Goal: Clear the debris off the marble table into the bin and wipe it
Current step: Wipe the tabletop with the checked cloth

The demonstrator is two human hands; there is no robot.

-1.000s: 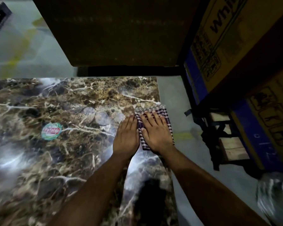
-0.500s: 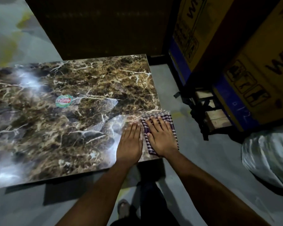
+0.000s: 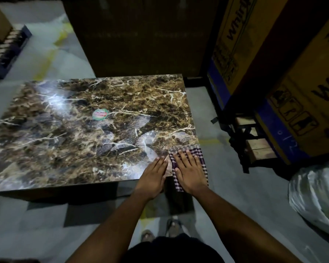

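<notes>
From my seat I saw the dark pallet (image 3: 7, 48) on the grey floor at far left, well apart from the glossy brown marble surface with white veins (image 3: 65, 141). A small round green-and-red sticker (image 3: 100, 114) lay flat near the middle of that surface. Farther right, at the near right corner, my left hand (image 3: 152, 177) rested palm down on the bare marble, fingers straight and together, gripping nothing. Just beside it, my right hand (image 3: 191, 171) pressed flat on the folded purple-and-white checked cloth (image 3: 201, 154), fingers spread and straight; the cloth lay on that corner and overhung the surface's near and right edges. Right of the surface stood yellow-and-blue cardboard boxes (image 3: 300, 103) on a wooden pallet (image 3: 258, 149), and at far right a crinkled silvery plastic bag (image 3: 317, 198) sat on the floor.
</notes>
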